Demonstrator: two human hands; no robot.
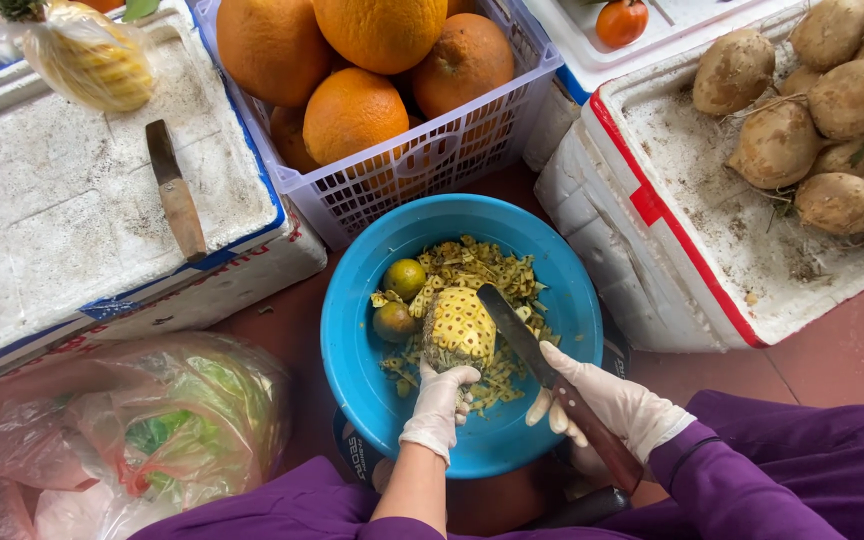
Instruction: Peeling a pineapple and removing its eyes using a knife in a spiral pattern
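The left hand (439, 398), in a white glove, is gripping the partly peeled yellow pineapple (460, 328) from below, keeping it tilted over the round blue plastic basin (352, 350). The right hand (607, 400), also gloved, is clenched around the dark wooden handle of a long steel knife (514, 328), whose blade is lying against the fruit's right flank. The pineapple is sitting just above the heap of yellow-green peel scraps (482, 265), beside two small green citrus fruits (399, 297).

To cut well here, the blade is best kept shallow and angled along the rows of eyes, with the left fingers staying behind the edge, low on the fruit. Turning the pineapple rather than the knife should be keeping the trimmings falling into the basin, not onto the reddish floor (852, 340).
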